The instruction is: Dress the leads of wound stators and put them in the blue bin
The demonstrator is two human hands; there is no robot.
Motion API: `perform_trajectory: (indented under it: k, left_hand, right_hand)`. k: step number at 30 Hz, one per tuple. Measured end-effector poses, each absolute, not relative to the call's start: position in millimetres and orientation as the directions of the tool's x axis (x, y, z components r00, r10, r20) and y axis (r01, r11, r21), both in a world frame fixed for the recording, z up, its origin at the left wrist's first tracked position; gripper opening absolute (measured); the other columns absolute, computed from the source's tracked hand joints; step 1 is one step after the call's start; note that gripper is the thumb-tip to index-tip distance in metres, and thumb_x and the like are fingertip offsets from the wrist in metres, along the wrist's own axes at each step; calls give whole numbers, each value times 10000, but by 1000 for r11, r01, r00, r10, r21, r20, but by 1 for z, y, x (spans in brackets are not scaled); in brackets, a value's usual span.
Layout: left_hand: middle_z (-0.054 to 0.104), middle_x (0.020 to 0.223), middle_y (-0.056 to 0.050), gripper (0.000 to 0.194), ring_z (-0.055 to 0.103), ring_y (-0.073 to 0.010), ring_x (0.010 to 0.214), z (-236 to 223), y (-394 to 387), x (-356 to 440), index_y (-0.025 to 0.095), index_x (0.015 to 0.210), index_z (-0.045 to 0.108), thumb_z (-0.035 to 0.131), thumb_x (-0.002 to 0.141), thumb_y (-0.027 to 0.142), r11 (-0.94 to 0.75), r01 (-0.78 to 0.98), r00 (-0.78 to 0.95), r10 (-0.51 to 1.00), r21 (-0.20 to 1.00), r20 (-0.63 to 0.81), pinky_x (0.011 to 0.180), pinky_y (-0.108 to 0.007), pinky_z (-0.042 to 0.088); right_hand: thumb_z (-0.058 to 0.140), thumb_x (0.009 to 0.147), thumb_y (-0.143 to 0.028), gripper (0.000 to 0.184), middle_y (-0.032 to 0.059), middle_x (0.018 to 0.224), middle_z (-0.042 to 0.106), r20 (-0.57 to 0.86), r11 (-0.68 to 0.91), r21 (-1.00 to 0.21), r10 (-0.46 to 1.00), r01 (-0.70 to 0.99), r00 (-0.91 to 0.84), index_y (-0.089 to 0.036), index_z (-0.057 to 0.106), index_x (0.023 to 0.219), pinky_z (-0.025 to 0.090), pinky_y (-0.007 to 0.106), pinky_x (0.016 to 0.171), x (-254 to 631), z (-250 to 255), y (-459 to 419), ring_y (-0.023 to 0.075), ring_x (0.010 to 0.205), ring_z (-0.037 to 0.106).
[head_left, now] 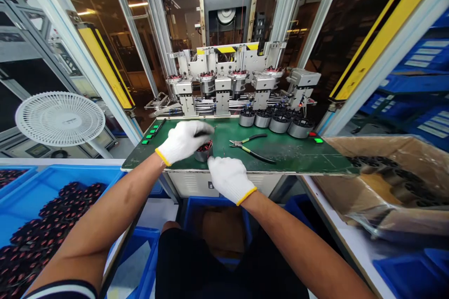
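Both hands wear white knit gloves. A small round motor stator (204, 150) with red-brown windings stands on the green work mat (280, 154). My left hand (183, 140) curls over its top and left side, gripping it. Just in front of it, my right hand (229, 178) is closed with the fingertips against the stator's near edge; what they pinch is hidden. Green-handled pliers (249, 146) lie on the mat to the right of my hands.
Several grey stators (277, 122) stand in a row at the mat's back right, below a machine with several clamp stations (224, 84). A blue bin of wound stators (45, 224) is at left, a cardboard box (389, 182) at right, a white fan (60, 118) far left.
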State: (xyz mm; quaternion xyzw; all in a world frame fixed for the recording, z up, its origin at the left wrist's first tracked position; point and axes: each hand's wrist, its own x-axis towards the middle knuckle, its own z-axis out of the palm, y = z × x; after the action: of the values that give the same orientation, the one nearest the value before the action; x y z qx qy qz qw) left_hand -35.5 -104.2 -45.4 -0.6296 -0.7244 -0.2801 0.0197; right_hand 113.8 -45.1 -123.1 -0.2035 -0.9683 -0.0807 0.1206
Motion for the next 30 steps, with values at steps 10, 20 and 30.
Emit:
perform_trajectory:
  k: [10, 20, 30]
  left_hand:
    - [661, 1136, -104, 311, 602, -252, 1039, -120, -122, -33, 216, 1123, 645, 427, 900, 217, -48, 966, 191, 797, -256, 573, 880, -413, 514]
    - [705, 979, -111, 261, 655, -249, 918, -129, -113, -30, 205, 917, 686, 434, 858, 170, -53, 969, 229, 565, -242, 793, 800, -420, 571]
    - [702, 922, -23, 177, 648, -186, 866, -107, -103, -31, 270, 880, 714, 551, 871, 340, -10, 987, -99, 753, 162, 651, 746, -309, 518]
  right_hand:
    - [408, 846, -115, 272, 142, 806, 632, 278, 864, 37, 474, 503, -835, -130, 590, 1048, 472, 360, 584, 124, -130, -77, 266, 700, 641]
    - [405, 915, -237, 262, 88, 1018, 626, 455, 932, 202, 183, 301, -871, -217, 514, 1153, 450, 308, 577, 135, -43, -36, 220, 735, 644]
    - [473, 827, -124, 173, 93, 768, 671, 113, 919, 315, 211, 237, -971, -156, 641, 852, 384, 299, 544, 127, -92, -10, 244, 696, 651]
